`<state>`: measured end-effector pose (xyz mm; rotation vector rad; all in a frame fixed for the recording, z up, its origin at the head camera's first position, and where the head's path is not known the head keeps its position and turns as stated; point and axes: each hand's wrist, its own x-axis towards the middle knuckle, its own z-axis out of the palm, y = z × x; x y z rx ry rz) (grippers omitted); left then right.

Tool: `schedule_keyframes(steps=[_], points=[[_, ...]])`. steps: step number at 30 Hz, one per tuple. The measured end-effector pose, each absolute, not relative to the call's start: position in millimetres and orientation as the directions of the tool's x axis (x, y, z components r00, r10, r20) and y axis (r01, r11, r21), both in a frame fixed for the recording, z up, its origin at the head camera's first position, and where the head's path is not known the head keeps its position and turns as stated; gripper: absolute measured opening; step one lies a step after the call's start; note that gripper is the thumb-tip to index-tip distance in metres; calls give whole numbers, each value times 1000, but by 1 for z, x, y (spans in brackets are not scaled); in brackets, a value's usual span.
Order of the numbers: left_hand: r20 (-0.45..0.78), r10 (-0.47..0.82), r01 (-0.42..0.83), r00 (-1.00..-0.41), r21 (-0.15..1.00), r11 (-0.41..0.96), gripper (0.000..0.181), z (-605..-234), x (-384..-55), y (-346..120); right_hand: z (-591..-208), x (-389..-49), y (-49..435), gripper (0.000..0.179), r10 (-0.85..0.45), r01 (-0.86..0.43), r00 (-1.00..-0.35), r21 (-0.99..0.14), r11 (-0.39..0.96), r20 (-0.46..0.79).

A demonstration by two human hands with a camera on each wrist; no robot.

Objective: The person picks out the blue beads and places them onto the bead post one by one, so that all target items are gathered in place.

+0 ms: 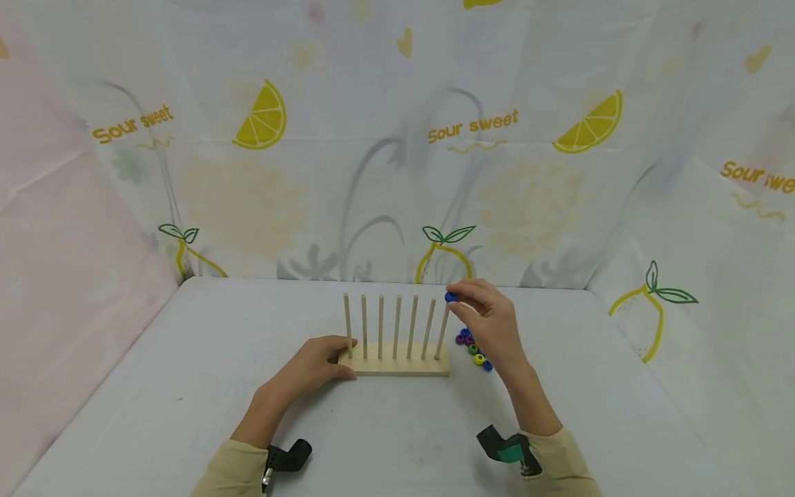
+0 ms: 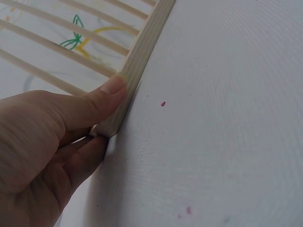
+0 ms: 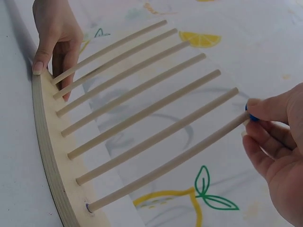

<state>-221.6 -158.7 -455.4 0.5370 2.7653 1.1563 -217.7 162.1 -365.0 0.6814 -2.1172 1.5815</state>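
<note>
Pale wood makes up the stand (image 1: 404,368), which sits at the lower centre of the head view on a white table (image 1: 385,428), its long base running left to right. Seven slim rods (image 1: 381,327) rise from it in a row, the outer ones leaning apart toward the left and right of the frame. At the base's left end, the left hand (image 1: 317,360) holds on with thumb and fingers closed to the base's width; in the left wrist view the thumb presses the upper side at the centre of the frame while fingers curl against the end below it. Right of centre, the right hand (image 1: 491,323) pinches a blue bead (image 1: 450,297) between thumb and fingertips, the gap no wider than the bead itself. That bead is at the tip of the rightmost rod; the right wrist view shows it there at the right edge, largely covered by the fingers, and I cannot tell whether the rod has entered its hole. Just right of the base in the head view lies a loose cluster of beads (image 1: 473,350), purple, blue, green and yellow, partly hidden by the right hand. Beige sleeves (image 1: 239,471) and black wrist devices (image 1: 292,457) show at the bottom, and a white cloth (image 1: 348,179) printed with lemons fills the upper frame.
</note>
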Motion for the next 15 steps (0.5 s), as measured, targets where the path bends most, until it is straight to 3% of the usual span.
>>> schedule_keyframes(steps=[15], points=[[40,348,274,-937,703,657,55,-454,-221,-158,-367,-216,161,21,-140,-510,-859,-801,315,492]])
